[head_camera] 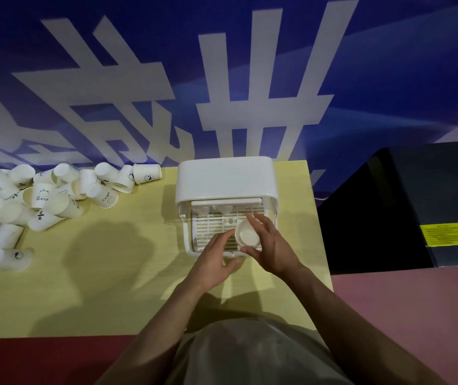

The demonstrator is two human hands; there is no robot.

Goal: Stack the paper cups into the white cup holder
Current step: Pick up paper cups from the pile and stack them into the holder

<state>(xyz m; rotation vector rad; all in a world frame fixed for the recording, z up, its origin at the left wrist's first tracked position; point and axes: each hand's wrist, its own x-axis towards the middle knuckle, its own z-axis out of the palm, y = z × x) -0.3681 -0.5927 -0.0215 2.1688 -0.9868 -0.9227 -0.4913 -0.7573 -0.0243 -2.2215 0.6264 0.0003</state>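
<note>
Both my forearms reach out from the bottom edge, over my pale shirt [250, 354] and onto the yellow table [105, 287]. My right hand [271, 245] is curled around a paper cup [247, 236], thumb under its near rim and fingers [255, 219] over the far side, so the grip is closed on it. That cup's mouth faces me, and it sits over the right part of the slatted tray [211, 232] at the front of the white holder [225, 182]. My left hand [216, 259] is just beside it, fingers loosely spread and bent, fingertips at the cup's left rim and over the tray's front edge; it has hold of nothing that I can see, though whether the fingertips actually touch the cup I cannot tell. Under the holder's lid, at the back of the tray, a few pale round shapes show, too dim to name. Well apart on the left of the table lies a heap of cups [42, 198], most on their sides, some with dark print. Behind the table hangs a blue banner [222, 79] with big white characters. To the right stands a black box [416, 204] bearing a yellow label [445, 234].
</note>
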